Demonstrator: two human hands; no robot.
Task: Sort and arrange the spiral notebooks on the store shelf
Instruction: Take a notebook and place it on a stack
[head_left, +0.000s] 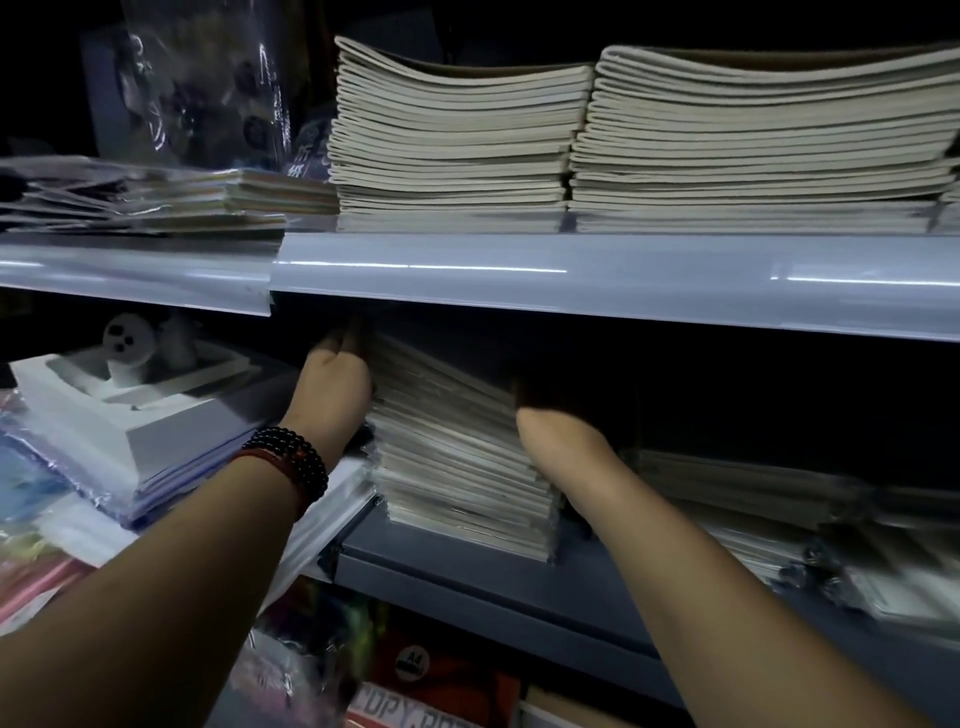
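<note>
One: Your left grip (335, 384) lies against the left side of the stack of notebooks (457, 457) on the middle shelf (467, 577), palm to the page edges.

Two: Agreed, but your fingers run back into the shadow there, so I cannot tell whether that grip is clasping anything. Your bead bracelets (296, 457) show at the wrist.

One: Your right grip (558, 431) is at the stack's right side, near the top, with the wrist just beside the page edges.

Two: Its fingers are lost in the dark too. I cannot tell if they are spread or curled round something. The stack's upper notebooks slope down toward that grip.

One: To the right of your right forearm, spiral notebooks (779, 525) lie in lower piles on the same shelf, with wire coils facing you.

Two: On the upper shelf (519, 270), two tall piles of pale notebooks, the left pile (457, 140) and the right pile (769, 140), sit side by side and touch.

One: Left of your left arm, a white box (130, 415) rests on plastic-wrapped goods.

Two: Below the middle shelf you can see a red pack (431, 691) marked A4.
</note>
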